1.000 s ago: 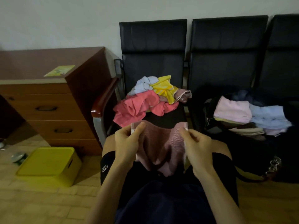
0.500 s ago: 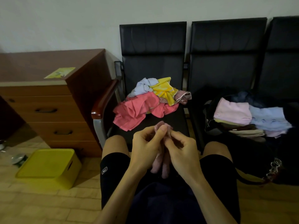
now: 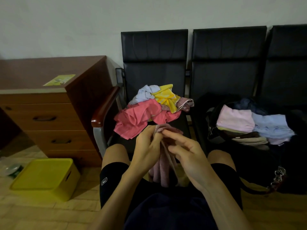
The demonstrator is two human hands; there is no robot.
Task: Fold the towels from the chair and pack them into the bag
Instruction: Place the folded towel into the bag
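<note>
Towel [image 3: 162, 170], dusty pink, hanging doubled between the knees [image 3: 114, 153], top corners pinched together by left hand [image 3: 147, 146] probably to match the halves, right hand [image 3: 187, 155] only touching them with nearly straight fingers, unfolded pile [image 3: 144, 113] on chair [image 3: 154, 63] just farther, half-filled bag [image 3: 249, 165] at far right.

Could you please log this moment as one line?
step: folding | left hand: pinches mauve towel | right hand: fingers straight, at towel | chair: unfolded pile | bag: folded towels
</note>
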